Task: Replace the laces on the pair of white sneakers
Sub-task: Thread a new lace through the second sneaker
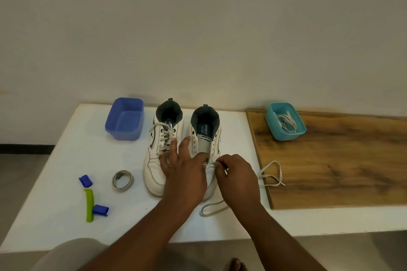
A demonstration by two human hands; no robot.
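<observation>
Nearest the viewer, a loose lace is seen trailing from the right sneaker out to its right and round its toe, one loop lying on the tabletop in front of it. The lace is pinched by the right hand at the lowest eyelets of the right sneaker, while the left hand is laid over that sneaker's toe with fingers spread and fairly straight, steadying it. The step in hand is judged to be the drawing of the lace through those eyelets; whether out or in cannot be told. A firm pinch and an even pull are called for next. Just left of the right sneaker the left sneaker stands fully laced. Both long axes run near to far, toes toward the viewer. Farther right, laces are held in a teal tub.
</observation>
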